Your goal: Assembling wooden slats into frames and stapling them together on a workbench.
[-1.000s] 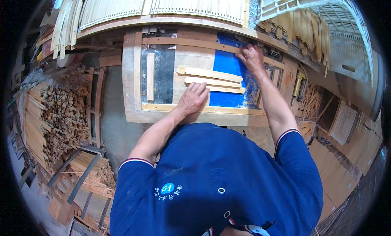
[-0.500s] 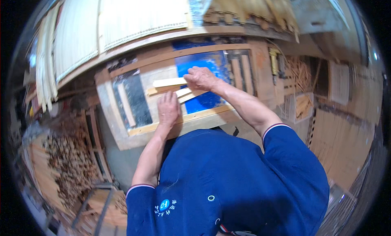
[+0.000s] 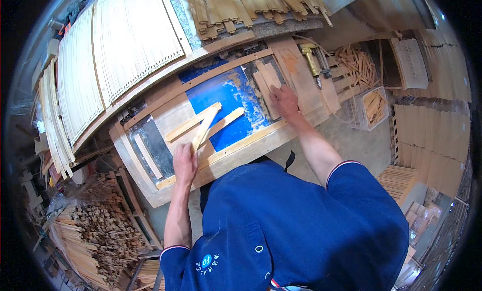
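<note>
My left hand (image 3: 185, 163) grips the near end of a thin wooden slat (image 3: 205, 128), which tilts up over the workbench (image 3: 236, 158). Under it, two more slats (image 3: 227, 124) lie crossed on the blue mat (image 3: 228, 97). My right hand (image 3: 283, 101) lies flat with fingers apart on a small stack of short wooden boards (image 3: 266, 82) at the right end of the bench, beside the mat. A wooden frame edge (image 3: 251, 140) runs along the near side of the mat.
A yellow nail gun (image 3: 311, 62) lies on the bench's far right. Large slatted panels (image 3: 125, 44) lean behind the bench. Bundles of slats (image 3: 251, 7) sit at the back. A white basket of offcuts (image 3: 371, 107) stands right, and a heap of wood sticks (image 3: 95, 230) lies lower left.
My left hand has taken one slat by its end and tilted it up. My right hand has moved right, off the blue mat, onto the stack of short boards. The view has swung around.
</note>
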`<action>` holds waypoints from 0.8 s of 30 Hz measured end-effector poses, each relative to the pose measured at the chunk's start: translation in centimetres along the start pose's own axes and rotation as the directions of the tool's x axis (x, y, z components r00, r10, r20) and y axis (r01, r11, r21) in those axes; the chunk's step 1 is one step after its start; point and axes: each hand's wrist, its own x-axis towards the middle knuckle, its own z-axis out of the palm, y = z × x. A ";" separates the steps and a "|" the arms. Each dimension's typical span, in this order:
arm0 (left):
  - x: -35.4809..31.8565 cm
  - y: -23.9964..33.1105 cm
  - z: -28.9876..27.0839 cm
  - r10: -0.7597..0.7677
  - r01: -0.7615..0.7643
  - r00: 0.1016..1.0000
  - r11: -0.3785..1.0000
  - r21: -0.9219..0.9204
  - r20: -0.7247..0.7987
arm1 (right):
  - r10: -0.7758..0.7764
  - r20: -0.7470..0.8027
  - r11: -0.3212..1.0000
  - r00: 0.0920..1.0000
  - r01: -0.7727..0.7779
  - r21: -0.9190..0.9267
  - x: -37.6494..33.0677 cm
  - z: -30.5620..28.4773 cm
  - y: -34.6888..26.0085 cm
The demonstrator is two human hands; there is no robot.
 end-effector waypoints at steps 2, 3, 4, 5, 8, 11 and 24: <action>-2.5 -0.7 -1.0 -0.122 0.123 0.979 0.992 -0.006 -0.164 | 0.012 -0.029 1.000 1.000 -0.012 -0.008 -0.3 0.4 -0.3; -3.6 -1.5 -1.3 -0.121 0.122 0.979 0.993 -0.002 -0.162 | -0.005 -0.078 0.999 0.997 0.002 -0.048 -0.4 0.6 -0.4; -4.8 -2.5 -1.6 -0.256 0.260 0.937 0.965 -0.016 -0.236 | -0.036 -0.124 0.996 0.992 0.026 -0.082 -0.1 0.8 -0.8; -5.9 -3.7 -2.0 -0.387 0.395 0.869 0.918 -0.040 -0.308 | -0.046 -0.120 0.997 0.992 0.038 -0.069 0.0 1.5 -0.7; -8.0 -7.6 -2.9 -0.435 0.493 0.785 0.870 0.019 -0.441 | -0.059 -0.166 0.998 0.984 0.063 0.019 -0.2 3.3 0.7; -8.4 -10.7 -3.3 -0.414 0.510 0.765 0.857 0.070 -0.494 | -0.068 -0.162 0.997 0.984 0.062 -0.039 -0.1 3.8 1.7; -6.4 -14.8 -5.2 -0.528 0.604 0.743 0.793 0.075 -0.411 | 0.176 0.174 0.984 0.969 -0.175 -0.018 2.3 2.0 0.9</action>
